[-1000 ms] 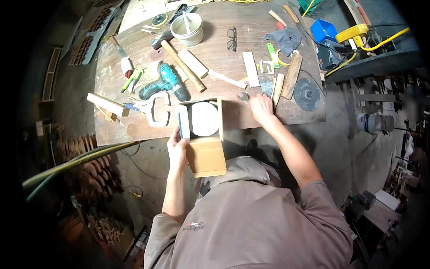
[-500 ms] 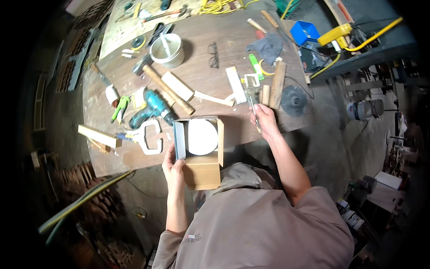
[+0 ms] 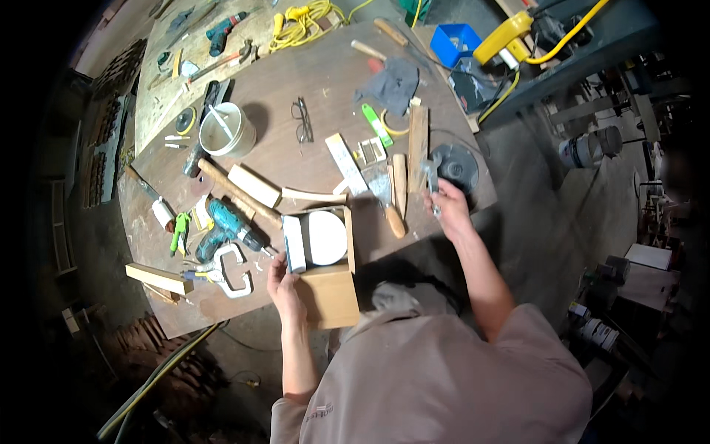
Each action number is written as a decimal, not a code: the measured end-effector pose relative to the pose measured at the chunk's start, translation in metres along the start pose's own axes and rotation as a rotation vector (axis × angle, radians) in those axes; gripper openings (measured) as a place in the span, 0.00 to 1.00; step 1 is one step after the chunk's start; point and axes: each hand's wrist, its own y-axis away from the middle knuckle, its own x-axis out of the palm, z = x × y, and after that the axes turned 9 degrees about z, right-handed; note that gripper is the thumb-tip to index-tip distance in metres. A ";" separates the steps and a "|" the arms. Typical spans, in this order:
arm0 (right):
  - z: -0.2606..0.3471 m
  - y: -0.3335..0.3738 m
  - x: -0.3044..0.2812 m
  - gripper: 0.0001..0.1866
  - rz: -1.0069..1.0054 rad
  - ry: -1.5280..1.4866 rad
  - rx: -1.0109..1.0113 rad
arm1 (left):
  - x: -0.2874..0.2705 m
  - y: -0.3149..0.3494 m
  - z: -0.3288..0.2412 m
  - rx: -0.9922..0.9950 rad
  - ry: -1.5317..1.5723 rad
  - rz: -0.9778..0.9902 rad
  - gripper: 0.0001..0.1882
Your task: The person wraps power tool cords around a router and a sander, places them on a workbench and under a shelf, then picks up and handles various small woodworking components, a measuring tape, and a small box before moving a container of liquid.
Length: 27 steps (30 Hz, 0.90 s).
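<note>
My left hand [image 3: 287, 290] grips the left edge of an open cardboard box [image 3: 330, 296] at the table's front edge. A white round disc [image 3: 325, 238] lies inside the box, and its lid flap hangs toward me. My right hand [image 3: 450, 209] is closed round a grey metal tool [image 3: 433, 183] that looks like an adjustable wrench. It is held over the table's right part, beside a black round disc [image 3: 454, 169]. To its left lies a scraper with a wooden handle [image 3: 396, 221], next to narrow wood pieces [image 3: 400, 181].
A teal drill [image 3: 228, 226], a white-jawed clamp [image 3: 235, 271] and a green spring clamp [image 3: 180, 233] lie left of the box. Beyond stand a white bucket [image 3: 228, 130] and glasses [image 3: 301, 120]. A yellow power block [image 3: 503, 37] and blue bin [image 3: 453, 44] are at the far right.
My right hand has moved right, away from the scraper, toward the black disc. My left hand still holds the box. The whole view has shifted and turned slightly.
</note>
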 end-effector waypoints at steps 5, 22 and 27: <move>0.004 -0.012 -0.006 0.18 0.120 -0.106 -0.017 | 0.022 0.011 -0.010 0.000 -0.169 -0.078 0.24; 0.358 -0.182 0.064 0.10 0.386 -0.730 -0.487 | 0.013 0.018 0.005 -0.010 -0.207 -0.047 0.23; 0.282 -0.152 0.073 0.05 0.384 0.041 -0.595 | 0.009 0.000 0.015 -0.098 -0.367 -0.046 0.22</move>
